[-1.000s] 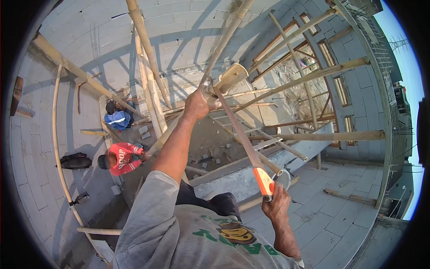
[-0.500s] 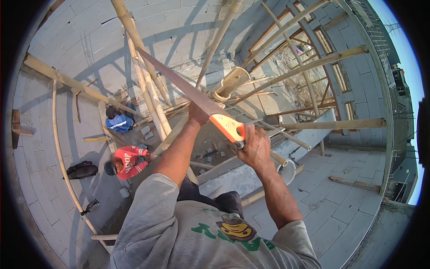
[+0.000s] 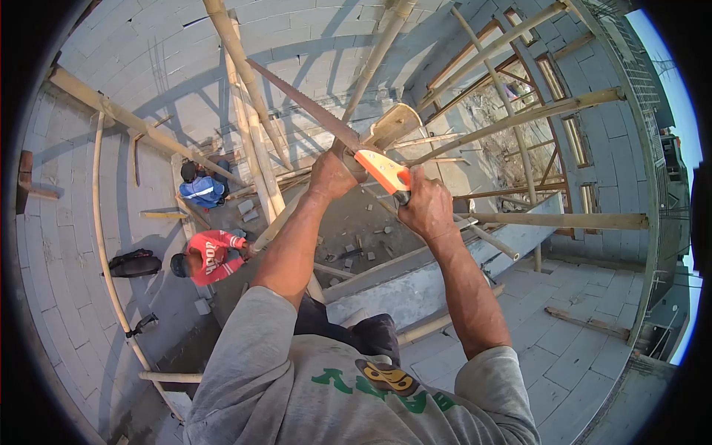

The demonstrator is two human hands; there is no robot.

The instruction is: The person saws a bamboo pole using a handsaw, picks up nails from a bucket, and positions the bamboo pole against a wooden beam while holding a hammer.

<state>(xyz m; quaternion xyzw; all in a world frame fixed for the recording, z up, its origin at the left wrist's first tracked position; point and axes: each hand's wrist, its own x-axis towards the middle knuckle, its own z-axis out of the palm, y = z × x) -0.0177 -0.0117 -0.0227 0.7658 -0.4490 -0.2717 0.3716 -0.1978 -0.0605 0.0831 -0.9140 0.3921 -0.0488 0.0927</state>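
Note:
My right hand (image 3: 428, 205) is closed around the orange and cream handle of a hand saw (image 3: 380, 170). The saw's long, rust-brown blade points up and to the left, its toothed edge facing the upper right. Close beside the handle end of the blade, my left hand (image 3: 333, 176) is wrapped round a bamboo pole, its fingers partly hidden. Just beyond the blade, the pole's cut-open end (image 3: 394, 124) shows its pale hollow inside. The blade crosses over the bamboo in this view, right by my left hand.
Bamboo scaffold poles (image 3: 552, 111) cross the space around me. Down below, a person in a red top (image 3: 215, 256) and another in a blue jacket (image 3: 204, 191) are near the grey block wall (image 3: 67, 245). A long grey concrete beam (image 3: 415, 285) runs beneath my arms.
My right hand has pushed the saw forward, away from my body, so its handle is now nearer my left hand. My left hand stays on the bamboo. The view has shifted slightly.

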